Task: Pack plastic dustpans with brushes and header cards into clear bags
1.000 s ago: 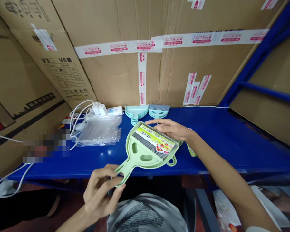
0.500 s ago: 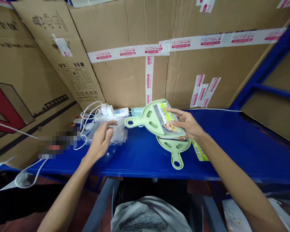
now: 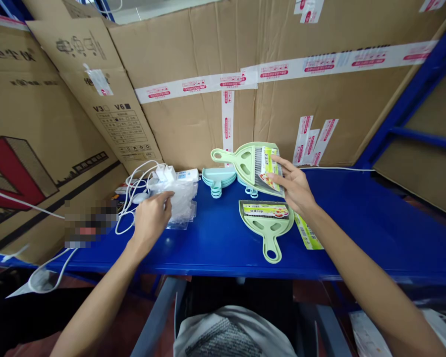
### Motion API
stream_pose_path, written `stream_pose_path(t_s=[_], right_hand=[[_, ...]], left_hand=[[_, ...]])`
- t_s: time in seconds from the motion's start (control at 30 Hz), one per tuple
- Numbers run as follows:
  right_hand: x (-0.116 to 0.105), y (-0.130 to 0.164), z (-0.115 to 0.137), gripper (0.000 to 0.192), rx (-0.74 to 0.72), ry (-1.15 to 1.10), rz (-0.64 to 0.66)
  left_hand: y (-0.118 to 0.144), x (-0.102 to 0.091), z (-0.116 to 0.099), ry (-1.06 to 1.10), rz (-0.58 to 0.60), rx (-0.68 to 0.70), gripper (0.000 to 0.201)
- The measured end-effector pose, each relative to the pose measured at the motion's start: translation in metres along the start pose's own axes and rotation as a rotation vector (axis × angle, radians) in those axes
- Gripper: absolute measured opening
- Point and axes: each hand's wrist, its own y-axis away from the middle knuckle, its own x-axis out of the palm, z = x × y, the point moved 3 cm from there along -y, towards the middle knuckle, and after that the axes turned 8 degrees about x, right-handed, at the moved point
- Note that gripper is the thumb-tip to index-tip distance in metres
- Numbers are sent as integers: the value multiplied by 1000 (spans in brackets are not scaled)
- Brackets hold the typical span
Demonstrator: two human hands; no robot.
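My right hand [image 3: 294, 187] holds a light green dustpan-and-brush set [image 3: 250, 162] with a colourful label, lifted above the blue shelf [image 3: 357, 223] with its handle pointing left. Just below it a second green labelled set [image 3: 266, 221] lies flat, handle toward me. My left hand [image 3: 151, 216] rests on a stack of clear plastic bags [image 3: 180, 202] at the left, fingers pinching the top one.
Teal dustpans [image 3: 218, 177] are stacked at the back of the shelf. White chargers and cables [image 3: 159, 174] lie behind the bags. A loose label card [image 3: 307, 232] lies under my right wrist. Taped cardboard boxes [image 3: 215, 84] wall the back and left.
My left hand let go of the dustpan handle and went to the plastic bags. My right hand lifted the green set up and back, uncovering a second set lying on the shelf.
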Motion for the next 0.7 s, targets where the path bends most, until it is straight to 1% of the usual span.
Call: stream_pose_path(t_s=[0.07, 0.13, 0.2, 0.3, 0.37, 0.4, 0.43, 0.47, 0.57, 0.6, 0.63, 0.67, 0.7], right_hand=[[6, 4, 0, 74, 24, 15, 53], [11, 8, 1, 76, 57, 39, 115], [12, 9, 3, 77, 72, 67, 140], [0, 6, 13, 78, 30, 78, 70], [-10, 2, 20, 78, -18, 81, 9], [-14, 1, 23, 78, -36, 87, -4], [-16, 0, 25, 77, -46, 93, -5], [-18, 0, 26, 77, -45, 97, 1], [-16, 0, 24, 76, -6, 95, 28], [-15, 0, 23, 76, 7, 98, 31], [-14, 0, 21, 76, 15, 105, 32], [-14, -1, 20, 76, 18, 111, 29], [-14, -1, 19, 77, 17, 113, 21]], left_hand=[[0, -9, -12, 33, -109, 35, 38], [-5, -12, -26, 46, -164, 83, 35], [-11, -12, -38, 69, -220, 140, 31], [-14, -13, -46, 166, -343, 224, 28], [-10, -14, -49, 231, -385, 244, 27], [-8, -13, -51, 252, -367, 245, 26], [-6, -10, -53, 267, -319, 250, 26], [-4, -6, -57, 285, -237, 272, 25], [0, 11, -65, 446, 116, 422, 24], [-2, 16, -61, 505, 193, 437, 29], [-5, 20, -53, 527, 214, 409, 35], [-11, 23, -39, 514, 190, 338, 40], [-19, 25, -22, 431, 110, 231, 44]])
